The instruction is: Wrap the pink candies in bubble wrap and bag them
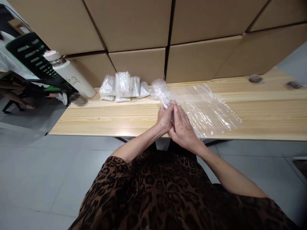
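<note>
My left hand (pixel 165 118) and my right hand (pixel 182 127) meet palm to palm near the table's front edge. Between them is a narrow, folded clear plastic bag (pixel 164 97), its upper end poking out past my left fingers. The fingers of my right hand are straight and close together, pressed against the plastic and my left hand. Part of the bag is hidden by my hands. Beside my right hand, crinkled clear plastic bags (pixel 208 111) lie flat on the wooden table (pixel 115 119). Left of my hands stands a row of folded clear plastic packets (pixel 123 84).
Stacked cardboard boxes (pixel 134 28) wall off the table's back. A white bottle (pixel 74 78) stands at the left end, with a blurred patch beside it. Two small clear packets with brown contents (pixel 256 79) lie back right. A green-black chair (pixel 33 54) and a seated person are beyond the left end.
</note>
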Demonstrator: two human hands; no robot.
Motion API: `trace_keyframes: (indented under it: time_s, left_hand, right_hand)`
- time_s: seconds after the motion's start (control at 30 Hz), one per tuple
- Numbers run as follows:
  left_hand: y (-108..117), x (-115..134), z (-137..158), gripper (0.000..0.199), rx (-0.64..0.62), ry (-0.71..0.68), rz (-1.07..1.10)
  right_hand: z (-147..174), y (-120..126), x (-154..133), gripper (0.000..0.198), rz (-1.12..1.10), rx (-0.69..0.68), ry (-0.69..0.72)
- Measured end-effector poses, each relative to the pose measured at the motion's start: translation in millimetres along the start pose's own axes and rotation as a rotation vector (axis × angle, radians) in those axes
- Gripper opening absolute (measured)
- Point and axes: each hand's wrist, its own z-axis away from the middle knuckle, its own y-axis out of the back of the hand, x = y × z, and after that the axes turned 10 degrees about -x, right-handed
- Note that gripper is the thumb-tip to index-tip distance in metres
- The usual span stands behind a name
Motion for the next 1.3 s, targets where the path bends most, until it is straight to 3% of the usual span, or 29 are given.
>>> trace_keyframes:
  time_s: [0.23, 0.4, 0.57, 0.7, 0.8, 0.9, 1.1, 1.2, 1.3]
  left_hand:
    - [-6.7, 12.9, 13.4, 0.042, -0.221, 0.108, 0.056]
    - [-1.2, 14.0, 15.9, 0.033, -0.208, 0.128, 0.045]
    - [4.7, 13.6, 8.6, 0.007, -0.217, 0.099, 0.001]
    - [4.4, 18.2, 3.4, 0.011, -0.259, 0.172, -0.002]
    - [1.4, 19.6, 4.1, 0.016, -0.252, 0.239, 0.01]
    - [-3.6, 17.1, 7.6, 0.018, -0.198, 0.198, 0.036]
    - [-16.0, 7.7, 9.9, 0.011, -0.027, 0.088, 0.114]
    - [-22.6, 5.7, 12.0, 0.012, 0.014, 0.08, 0.143]
    - [-26.6, 8.4, 18.7, 0.016, 0.003, 0.093, 0.174]
  right_hand:
    - [-9.1, 12.5, 14.0, 0.083, 0.04, -0.045, -0.078]
    - [-16.6, 31.0, 23.7, 0.07, -0.089, 0.044, -0.079]
    - [-20.9, 55.3, 28.1, 0.057, -0.46, 0.072, -0.092]
    - [-20.9, 73.0, 27.2, 0.044, -0.957, -0.084, -0.15]
    - [-20.5, 80.8, 27.6, 0.046, -1.124, -0.204, -0.223]
    - [-15.9, 85.5, 24.8, 0.054, -0.923, -0.199, -0.19]
    - [15.6, 72.7, -12.0, 0.057, 0.121, 0.173, -0.065]
    - [22.0, 45.3, -22.9, 0.061, 0.347, 0.178, 0.061]
    - [14.4, 19.3, -12.3, 0.063, 0.421, 0.207, 0.061]
